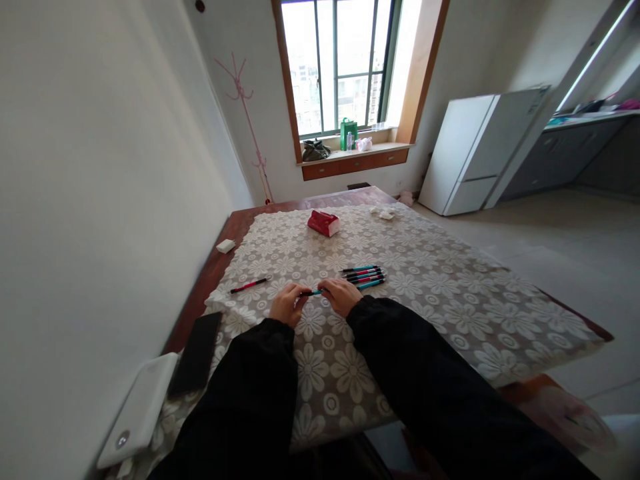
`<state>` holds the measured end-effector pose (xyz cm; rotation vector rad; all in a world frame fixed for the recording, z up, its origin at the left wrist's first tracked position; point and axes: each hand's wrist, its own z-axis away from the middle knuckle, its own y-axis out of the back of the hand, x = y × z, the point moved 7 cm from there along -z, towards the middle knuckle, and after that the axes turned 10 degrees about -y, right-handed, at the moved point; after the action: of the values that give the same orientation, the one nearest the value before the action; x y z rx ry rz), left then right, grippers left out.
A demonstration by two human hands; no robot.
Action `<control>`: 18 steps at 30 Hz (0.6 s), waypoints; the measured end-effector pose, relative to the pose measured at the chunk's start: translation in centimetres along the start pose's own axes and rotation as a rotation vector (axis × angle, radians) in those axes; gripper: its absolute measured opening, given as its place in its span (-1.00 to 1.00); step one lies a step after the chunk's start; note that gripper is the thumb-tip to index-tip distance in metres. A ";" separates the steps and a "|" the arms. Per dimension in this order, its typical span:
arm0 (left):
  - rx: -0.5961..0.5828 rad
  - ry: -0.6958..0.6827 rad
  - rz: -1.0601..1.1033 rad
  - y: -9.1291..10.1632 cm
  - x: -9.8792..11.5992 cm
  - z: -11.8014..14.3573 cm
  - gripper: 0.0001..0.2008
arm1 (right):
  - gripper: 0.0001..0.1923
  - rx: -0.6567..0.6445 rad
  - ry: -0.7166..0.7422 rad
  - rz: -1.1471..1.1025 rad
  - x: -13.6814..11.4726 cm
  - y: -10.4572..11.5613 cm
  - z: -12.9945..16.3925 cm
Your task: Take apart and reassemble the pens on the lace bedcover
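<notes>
Between my two hands, just above the flowered tablecloth (345, 363), is a teal and black pen (316, 293). My left hand (287, 303) pinches its black end with thumb and fingers. On the teal end, the fingers of my right hand (340, 295) are closed; part of the pen is hidden behind them. Just beyond my right hand lies a row of several pens (363, 274), teal and red with black parts. A single red and black pen (249, 286) rests by itself to the left of my left hand.
A red tissue pack (323, 223) lies further back, with crumpled white tissues (386, 215) to its right. Along the left edge are a small white box (225, 246), a black flat case (196, 353) and a white device (140, 407). A white fridge (473, 150) stands beyond the table.
</notes>
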<state>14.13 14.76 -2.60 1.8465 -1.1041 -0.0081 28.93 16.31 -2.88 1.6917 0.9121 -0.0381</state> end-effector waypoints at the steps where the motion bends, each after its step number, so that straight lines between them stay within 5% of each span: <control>1: 0.009 -0.002 0.010 0.0 0.0 0.0 -0.80 | -0.84 -0.012 -0.011 0.003 0.0 0.0 0.0; 11: 0.118 0.097 0.103 0.3 -0.8 0.3 -0.89 | -0.89 -0.017 -0.049 0.027 -0.3 0.5 0.2; 18: 0.047 0.228 0.106 0.2 -1.3 0.4 -0.68 | -0.89 0.015 -0.002 0.036 -0.6 0.7 0.3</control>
<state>13.06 15.36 -3.27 1.7776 -1.0467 0.2848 29.05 15.69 -2.14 1.7211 0.8817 -0.0232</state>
